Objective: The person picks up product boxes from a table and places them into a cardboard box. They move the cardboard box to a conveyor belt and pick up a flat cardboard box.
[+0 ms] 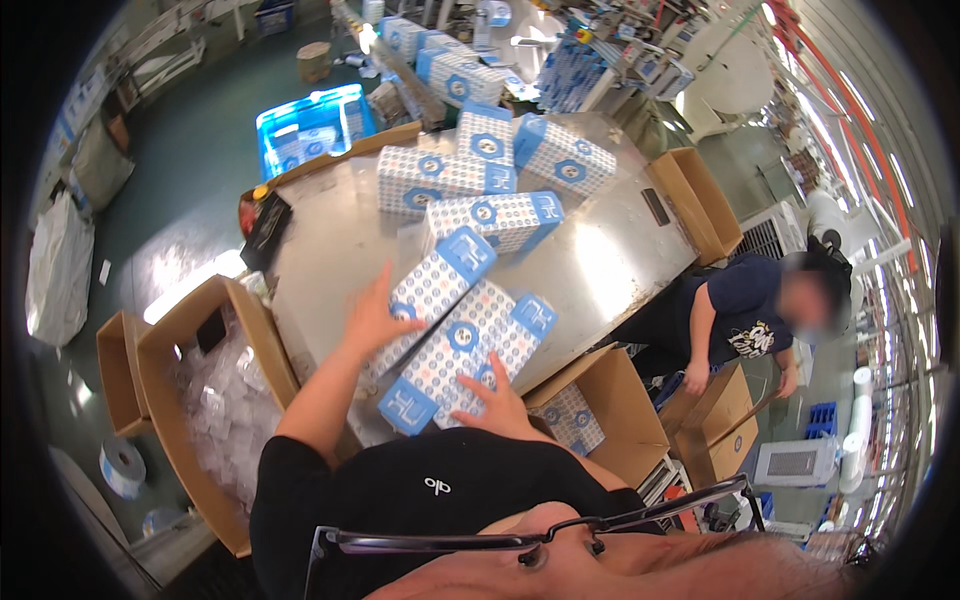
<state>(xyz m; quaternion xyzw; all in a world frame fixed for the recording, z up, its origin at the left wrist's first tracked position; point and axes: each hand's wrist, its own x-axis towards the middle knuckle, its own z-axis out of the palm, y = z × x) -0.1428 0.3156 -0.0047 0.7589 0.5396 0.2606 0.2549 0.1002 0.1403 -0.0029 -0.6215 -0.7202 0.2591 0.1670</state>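
Observation:
Two blue-and-white patterned packs lie slantwise on the metal tabletop before me, the nearer pack (465, 345) alongside the farther pack (442, 277). My left hand (375, 315), slightly blurred, is at the left side of the farther pack. Its fingers are spread, and the thumb reaches over the pack's edge; contact there is unclear. My right hand (495, 401) rests with spread fingers on the nearer pack's lower right part. Just beyond, another pack (487, 221) lies on the table, with several similar packs (442, 176) behind it.
The metal table (622, 262) bears a dark phone-like object (655, 207). An open carton (600, 420) with patterned packs stands right; a carton of clear plastic pieces (232, 405) stands left. A co-worker (739, 307) handles another carton (712, 435). A blue crate (315, 131) sits beyond.

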